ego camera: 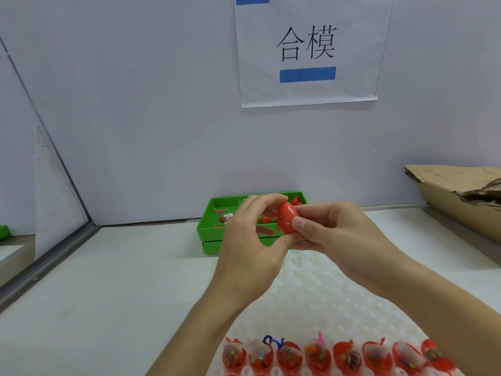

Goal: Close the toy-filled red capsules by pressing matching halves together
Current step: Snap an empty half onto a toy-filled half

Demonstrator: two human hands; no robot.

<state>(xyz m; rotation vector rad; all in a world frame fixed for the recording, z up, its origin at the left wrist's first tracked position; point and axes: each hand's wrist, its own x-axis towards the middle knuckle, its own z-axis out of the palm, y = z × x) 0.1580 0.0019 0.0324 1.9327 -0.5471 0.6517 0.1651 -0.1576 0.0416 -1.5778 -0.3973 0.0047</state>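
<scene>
Here the left hand (245, 240) and right hand (333, 234) both pinch a smooth, egg-shaped red capsule (288, 221), with a green perforated tray (208, 226) at twelve o'clock.

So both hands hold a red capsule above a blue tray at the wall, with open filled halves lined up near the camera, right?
Not quite: the tray is green, not blue, as the head view shows. Both the left hand and the right hand do hold the red capsule, and the filled halves sit nearest the camera.

Eight open toy-filled red halves (333, 358) stood in one row; beyond them, one green tray (210, 215); one closed red capsule (288, 221); one cardboard box (458, 196).
</scene>
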